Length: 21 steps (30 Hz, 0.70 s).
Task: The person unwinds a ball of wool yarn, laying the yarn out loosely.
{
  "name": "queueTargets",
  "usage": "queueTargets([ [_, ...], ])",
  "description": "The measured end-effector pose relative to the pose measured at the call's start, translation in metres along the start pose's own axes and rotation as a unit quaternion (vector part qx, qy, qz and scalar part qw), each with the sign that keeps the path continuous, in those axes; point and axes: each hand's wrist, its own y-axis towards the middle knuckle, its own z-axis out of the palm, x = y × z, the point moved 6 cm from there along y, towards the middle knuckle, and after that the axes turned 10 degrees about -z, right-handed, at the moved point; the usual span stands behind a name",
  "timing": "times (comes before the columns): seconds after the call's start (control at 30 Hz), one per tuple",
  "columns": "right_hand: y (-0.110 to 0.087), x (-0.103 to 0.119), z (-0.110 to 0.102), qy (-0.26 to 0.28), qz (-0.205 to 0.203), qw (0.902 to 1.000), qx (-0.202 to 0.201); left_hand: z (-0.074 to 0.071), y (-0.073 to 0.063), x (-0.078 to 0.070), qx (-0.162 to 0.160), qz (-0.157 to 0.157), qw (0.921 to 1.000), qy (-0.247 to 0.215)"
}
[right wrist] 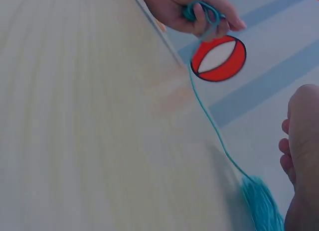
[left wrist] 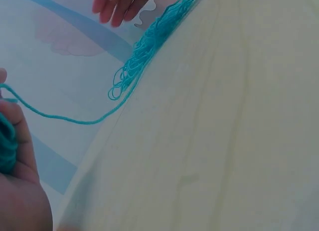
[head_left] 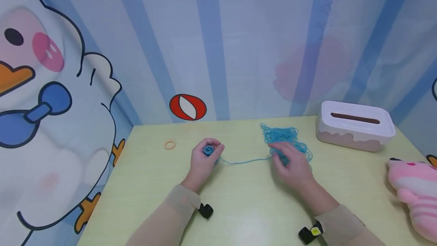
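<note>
My left hand (head_left: 201, 166) holds a small wound ball of blue yarn (head_left: 208, 150), its fingers and thumb curled round it. From the ball a single strand (head_left: 244, 162) runs right to a loose heap of the same yarn (head_left: 280, 134) on the table. Over the near part of that heap hovers my right hand (head_left: 294, 166), partly covering it. In the left wrist view the right hand's fingers (left wrist: 122, 7) hang loosely above the heap with nothing between them. The right wrist view has the strand (right wrist: 219, 136) passing beside the right hand, apart from its fingers.
An orange rubber band (head_left: 170, 145) lies left of my left hand on the pale table (head_left: 246, 204). A white and pink tissue box (head_left: 356, 126) stands at the back right. A pink plush toy (head_left: 414, 196) lies by the right edge. A printed curtain (head_left: 239, 48) hangs behind.
</note>
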Motion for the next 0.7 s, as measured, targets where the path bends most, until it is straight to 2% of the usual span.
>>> queueTargets([
  [0.1, 0.008, 0.019, 0.038, 0.044, 0.025, 0.9952, 0.084, 0.001, -0.001, 0.0, 0.012, -0.007, 0.9998, -0.012],
  [0.2, 0.014, 0.034, 0.075, 0.101, 0.073, 0.9792, 0.16, 0.002, -0.001, -0.001, 0.017, -0.009, 0.9996, -0.02],
  [0.27, 0.015, 0.042, 0.094, 0.124, 0.103, 0.9669, 0.198, 0.002, -0.002, -0.001, 0.019, -0.006, 0.9995, -0.026],
  [0.33, 0.017, 0.048, 0.107, 0.13, 0.119, 0.9606, 0.215, 0.002, -0.002, -0.002, 0.02, 0.0, 0.9993, -0.03],
  [0.4, 0.019, 0.052, 0.113, 0.124, 0.126, 0.9604, 0.215, 0.002, -0.001, -0.002, 0.021, 0.003, 0.9992, -0.033],
  [0.47, 0.022, 0.055, 0.113, 0.111, 0.12, 0.9666, 0.197, 0.002, -0.001, -0.002, 0.02, 0.004, 0.9992, -0.033],
  [0.6, 0.025, 0.056, 0.102, 0.079, 0.1, 0.9813, 0.144, 0.001, -0.001, -0.001, 0.015, -0.002, 0.9996, -0.023],
  [0.7, 0.027, 0.053, 0.091, 0.062, 0.093, 0.9878, 0.108, -0.001, -0.001, -0.001, 0.006, -0.001, 1.0, -0.004],
])
